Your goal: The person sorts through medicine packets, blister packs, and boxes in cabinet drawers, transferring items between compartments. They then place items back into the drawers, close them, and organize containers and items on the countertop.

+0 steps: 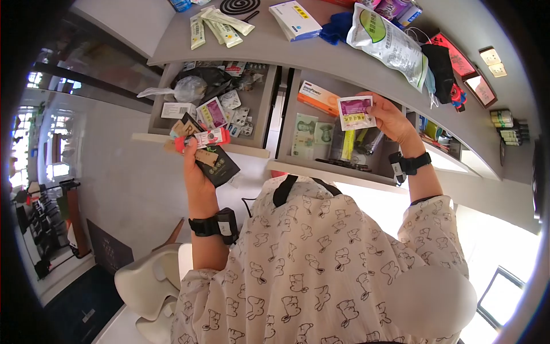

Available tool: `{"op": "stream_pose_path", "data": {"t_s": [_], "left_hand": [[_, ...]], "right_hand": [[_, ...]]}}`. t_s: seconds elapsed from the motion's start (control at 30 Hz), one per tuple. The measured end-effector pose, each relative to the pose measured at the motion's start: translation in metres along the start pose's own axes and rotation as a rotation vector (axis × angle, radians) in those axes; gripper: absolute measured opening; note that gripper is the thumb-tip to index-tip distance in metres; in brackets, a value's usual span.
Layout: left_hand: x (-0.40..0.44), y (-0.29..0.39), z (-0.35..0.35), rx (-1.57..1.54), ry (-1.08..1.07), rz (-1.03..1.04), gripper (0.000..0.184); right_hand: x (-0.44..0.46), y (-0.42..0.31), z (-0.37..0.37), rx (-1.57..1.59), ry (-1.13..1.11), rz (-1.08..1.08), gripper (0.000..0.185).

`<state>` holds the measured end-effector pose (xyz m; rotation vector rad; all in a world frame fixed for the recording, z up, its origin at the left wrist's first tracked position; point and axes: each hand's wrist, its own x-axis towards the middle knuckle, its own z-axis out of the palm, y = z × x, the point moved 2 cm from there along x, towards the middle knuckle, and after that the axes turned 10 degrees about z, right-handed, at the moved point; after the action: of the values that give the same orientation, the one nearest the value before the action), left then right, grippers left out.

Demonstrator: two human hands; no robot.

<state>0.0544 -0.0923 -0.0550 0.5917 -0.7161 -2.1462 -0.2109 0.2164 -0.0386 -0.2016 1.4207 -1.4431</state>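
Observation:
My left hand (196, 168) is closed on several packets at the front of the left drawer (259, 151): a red and white packet (213, 138), a black packet (220, 167) and a brown one. My right hand (389, 118) pinches a purple and white sachet (356, 113) above the right drawer (326, 171). Below that sachet, the right drawer holds an orange and white box (318, 98), banknotes (303, 135) and a yellow strip (348, 144). In the left drawer lie another purple sachet (213, 113), a white box (178, 110), blister packs (239, 119) and plastic bags (189, 89).
On the desk top (252, 50) are stick packets (220, 26), a black coil (239, 6), white boxes (295, 19) and a large white-green bag (387, 47). A white chair (150, 281) stands at lower left. Both drawers are pulled out.

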Motion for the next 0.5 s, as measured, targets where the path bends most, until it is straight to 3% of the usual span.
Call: {"op": "stream_pose_path", "data": {"t_s": [0.17,0.23,0.27,0.33,0.5], "left_hand": [[-0.009,-0.007,0.006,0.004,-0.065,-0.065,0.039],[-0.013,-0.009,0.012,0.056,-0.057,-0.080,0.035],[-0.013,-0.009,0.011,0.056,-0.063,-0.084,0.035],[-0.012,-0.012,0.007,0.046,-0.111,-0.129,0.035],[-0.014,-0.013,0.006,0.082,-0.081,-0.145,0.034]], "right_hand": [[0.000,-0.021,0.004,-0.317,-0.024,0.064,0.036],[0.008,-0.025,-0.005,-0.722,-0.138,0.106,0.032],[0.008,-0.028,-0.009,-0.719,-0.132,0.104,0.032],[0.006,-0.048,0.004,-1.225,0.034,0.064,0.025],[0.022,-0.058,0.016,-1.211,-0.139,0.177,0.024]]}}
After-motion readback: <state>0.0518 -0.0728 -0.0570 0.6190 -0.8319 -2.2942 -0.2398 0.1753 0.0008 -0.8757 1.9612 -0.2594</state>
